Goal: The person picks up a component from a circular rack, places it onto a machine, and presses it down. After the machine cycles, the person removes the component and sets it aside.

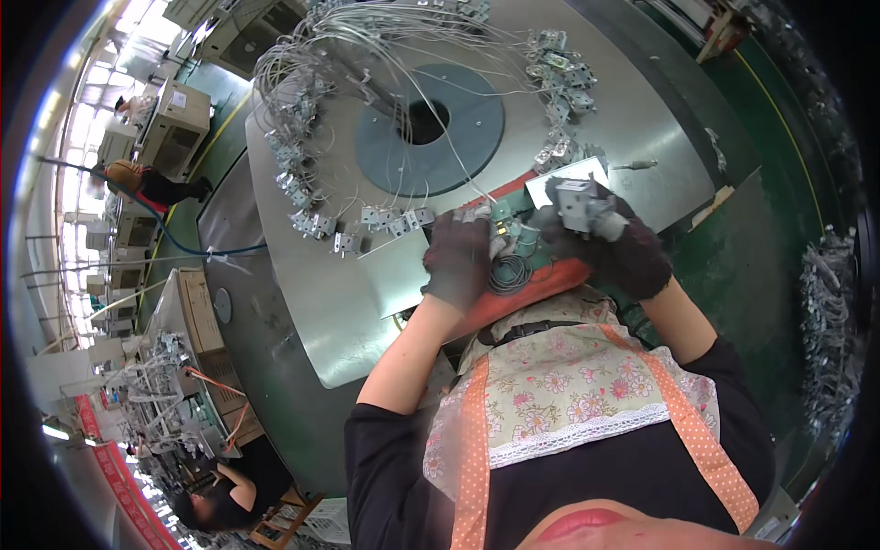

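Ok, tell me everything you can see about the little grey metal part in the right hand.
The grey metal part is a small boxy piece, seemingly bent sheet metal, pale and dull, with a darker slot on its face. It sits tilted, clasped in the dark-gloved right hand, above the red-edged work pad at the rim of the round metal table. Only the glove clearly touches it. The left hand rests beside it on other small parts. Finer details are too small to tell.

Metal part (pixel 579 203) in right hand (pixel 616 243); wire coil (pixel 510 272) btwn hands.
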A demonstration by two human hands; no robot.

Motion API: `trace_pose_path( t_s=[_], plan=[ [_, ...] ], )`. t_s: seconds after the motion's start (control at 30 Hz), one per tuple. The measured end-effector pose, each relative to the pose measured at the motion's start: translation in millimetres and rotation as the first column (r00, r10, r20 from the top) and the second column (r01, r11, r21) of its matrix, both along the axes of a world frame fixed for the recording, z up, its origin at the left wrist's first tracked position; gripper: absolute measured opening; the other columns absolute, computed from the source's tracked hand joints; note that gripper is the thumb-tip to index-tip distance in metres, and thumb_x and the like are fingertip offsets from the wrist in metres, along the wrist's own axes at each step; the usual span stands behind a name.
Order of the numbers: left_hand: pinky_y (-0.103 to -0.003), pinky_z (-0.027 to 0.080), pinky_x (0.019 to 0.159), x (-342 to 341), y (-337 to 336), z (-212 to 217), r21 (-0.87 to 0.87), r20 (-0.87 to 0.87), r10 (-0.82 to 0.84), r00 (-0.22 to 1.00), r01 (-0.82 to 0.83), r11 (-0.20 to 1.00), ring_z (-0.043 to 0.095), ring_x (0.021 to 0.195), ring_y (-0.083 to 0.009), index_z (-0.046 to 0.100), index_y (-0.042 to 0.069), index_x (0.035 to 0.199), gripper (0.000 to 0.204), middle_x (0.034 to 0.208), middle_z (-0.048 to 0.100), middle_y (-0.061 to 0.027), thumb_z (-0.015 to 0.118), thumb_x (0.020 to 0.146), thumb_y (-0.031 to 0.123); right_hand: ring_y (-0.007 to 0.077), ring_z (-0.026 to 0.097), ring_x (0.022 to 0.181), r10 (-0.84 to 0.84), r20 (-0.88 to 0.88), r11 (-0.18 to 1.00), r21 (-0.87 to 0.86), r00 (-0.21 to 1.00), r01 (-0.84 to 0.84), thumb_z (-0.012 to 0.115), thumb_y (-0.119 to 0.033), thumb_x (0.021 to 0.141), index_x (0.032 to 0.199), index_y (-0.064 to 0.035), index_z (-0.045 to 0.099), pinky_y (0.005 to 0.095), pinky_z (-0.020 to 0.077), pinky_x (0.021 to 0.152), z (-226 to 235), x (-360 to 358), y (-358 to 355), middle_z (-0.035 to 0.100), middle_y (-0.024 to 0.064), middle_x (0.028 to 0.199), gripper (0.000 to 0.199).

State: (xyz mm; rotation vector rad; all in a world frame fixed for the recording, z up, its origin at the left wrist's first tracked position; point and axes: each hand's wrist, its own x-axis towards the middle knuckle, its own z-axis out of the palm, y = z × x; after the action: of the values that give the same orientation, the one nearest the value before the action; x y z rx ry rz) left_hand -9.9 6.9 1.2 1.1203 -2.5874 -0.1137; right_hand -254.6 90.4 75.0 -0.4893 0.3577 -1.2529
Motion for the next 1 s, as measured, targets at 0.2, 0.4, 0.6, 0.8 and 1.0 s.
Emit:
trace_pose_path(
  t_s=[0.2, 0.4, 0.6, 0.8, 1.0],
  plan=[
    [-0.049, 0.042, 0.104, 3, 1, -1, -0.029, 0.023, -0.045, 0.999, 0.046, 0.999, 0.065, 0.109, -0.0336, 0.064, -0.003, 0.12, 0.044, 0.106, 0.071, -0.0198, 0.063, 0.091, 0.03, 0.0288, 0.066, 0.115, 0.005, -0.155, 0.994, -0.107, 0.988, -0.022, 0.059, -0.019, 0.102, 0.156, -0.0046, 0.035, 0.0417, 0.0572, 0.098, 6, 6, -5, 0.061, 0.0191, 0.131, 0.062],
    [-0.049, 0.043, 0.104, 2, -3, -8, -0.16, -0.066, -0.104, 0.992, 0.093, 0.983, 0.066, 0.107, -0.0347, 0.066, -0.002, 0.114, 0.036, 0.103, 0.071, -0.0199, 0.061, 0.088, 0.023, 0.0182, 0.059, 0.127, -0.212, -0.596, 0.947, -0.322, 0.775, 0.011, 0.073, -0.012, 0.094, 0.16, -0.0054, 0.029, 0.0365, 0.0502, 0.108, 3, 25, -16, 0.056, 0.0117, 0.143, 0.08],
    [-0.049, 0.042, 0.105, 3, -2, -10, -0.052, -0.04, -0.052, 0.998, 0.05, 0.997, 0.065, 0.11, -0.0345, 0.066, 0.0, 0.113, 0.035, 0.107, 0.07, -0.0192, 0.059, 0.089, 0.023, 0.0172, 0.053, 0.133, -0.138, -0.466, 0.939, -0.343, 0.874, -0.035, 0.079, 0.006, 0.084, 0.16, -0.0061, 0.031, 0.0358, 0.0476, 0.111, -12, 37, -22, 0.051, 0.0086, 0.15, 0.09],
    [-0.051, 0.04, 0.11, 3, -5, -10, 0.056, 0.061, -0.048, 0.997, 0.044, 0.997, 0.063, 0.119, -0.0361, 0.064, -0.002, 0.121, 0.041, 0.115, 0.069, -0.0229, 0.055, 0.092, 0.026, 0.0207, 0.058, 0.129, -0.104, -0.359, 0.956, -0.295, 0.927, -0.007, 0.064, -0.011, 0.1, 0.158, -0.0087, 0.034, 0.04, 0.0516, 0.108, -19, 41, -19, 0.053, 0.0096, 0.147, 0.066],
    [-0.051, 0.037, 0.115, 4, -4, -9, 0.125, 0.165, -0.064, 0.984, 0.043, 0.991, 0.061, 0.125, -0.0381, 0.063, -0.003, 0.126, 0.043, 0.123, 0.068, -0.025, 0.05, 0.094, 0.024, 0.022, 0.064, 0.117, 0.002, -0.184, 0.989, 0.149, 0.983, 0.026, 0.057, -0.025, 0.105, 0.157, -0.0091, 0.036, 0.0411, 0.0566, 0.1, -2, 45, -18, 0.061, 0.0109, 0.135, 0.058]
  ],
)
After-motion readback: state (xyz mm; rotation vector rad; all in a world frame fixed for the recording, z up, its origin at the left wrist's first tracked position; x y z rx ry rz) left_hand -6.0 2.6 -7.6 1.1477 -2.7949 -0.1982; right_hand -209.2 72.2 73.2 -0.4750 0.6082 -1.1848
